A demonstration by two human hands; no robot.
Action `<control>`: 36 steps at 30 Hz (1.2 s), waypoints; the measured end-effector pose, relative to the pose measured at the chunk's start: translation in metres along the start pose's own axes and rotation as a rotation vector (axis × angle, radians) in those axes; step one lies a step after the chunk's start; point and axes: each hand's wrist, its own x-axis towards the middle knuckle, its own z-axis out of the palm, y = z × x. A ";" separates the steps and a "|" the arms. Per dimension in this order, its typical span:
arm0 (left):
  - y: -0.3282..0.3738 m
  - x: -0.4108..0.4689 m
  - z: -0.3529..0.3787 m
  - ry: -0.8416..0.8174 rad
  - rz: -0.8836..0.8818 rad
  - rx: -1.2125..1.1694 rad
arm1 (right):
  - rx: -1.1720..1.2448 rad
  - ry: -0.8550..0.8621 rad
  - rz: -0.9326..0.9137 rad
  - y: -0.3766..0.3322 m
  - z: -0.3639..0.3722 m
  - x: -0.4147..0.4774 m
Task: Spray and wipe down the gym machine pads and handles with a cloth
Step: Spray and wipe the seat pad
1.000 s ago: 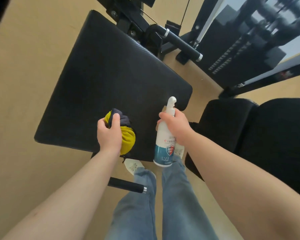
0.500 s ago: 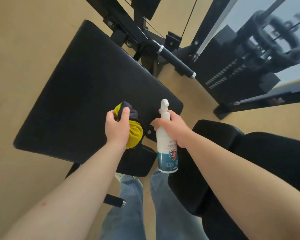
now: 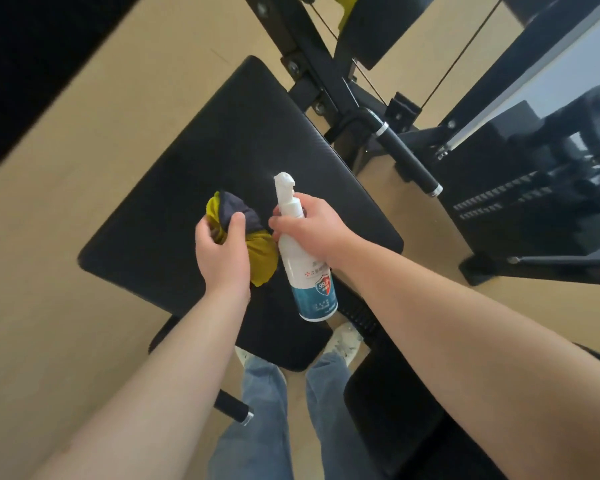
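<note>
A large black machine pad (image 3: 201, 174) fills the middle of the view. My left hand (image 3: 220, 252) grips a bunched yellow and grey cloth (image 3: 238, 220) just above the pad's near half. Right beside it, my right hand (image 3: 312, 226) holds a white spray bottle (image 3: 307, 271) with a blue label by its neck, nozzle up and pointing toward the pad. A black handle with a chrome ring (image 3: 407, 161) juts out at the pad's far right.
A smaller black pad (image 3: 284, 337) lies under the big one near my shoes. A second black seat (image 3: 406, 414) is at the lower right. Black frame bars (image 3: 312, 60) and a weight stack (image 3: 520, 202) stand beyond. A short handle (image 3: 234, 408) sticks out by my left leg.
The view tilted up and toward the machine frame. Both hands moved closer together, the bottle now right beside the cloth over the pad.
</note>
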 end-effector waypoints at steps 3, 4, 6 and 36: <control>-0.004 -0.002 -0.013 0.083 0.045 0.028 | 0.010 -0.138 0.002 -0.014 0.014 0.002; -0.006 -0.002 -0.018 0.110 0.052 0.029 | 0.002 -0.159 -0.002 -0.017 0.019 0.002; -0.008 -0.001 -0.025 0.171 0.028 0.024 | -0.055 -0.172 -0.019 -0.023 0.031 0.001; -0.001 -0.015 0.018 -0.651 -0.083 0.059 | 0.306 0.122 0.306 0.037 -0.025 -0.043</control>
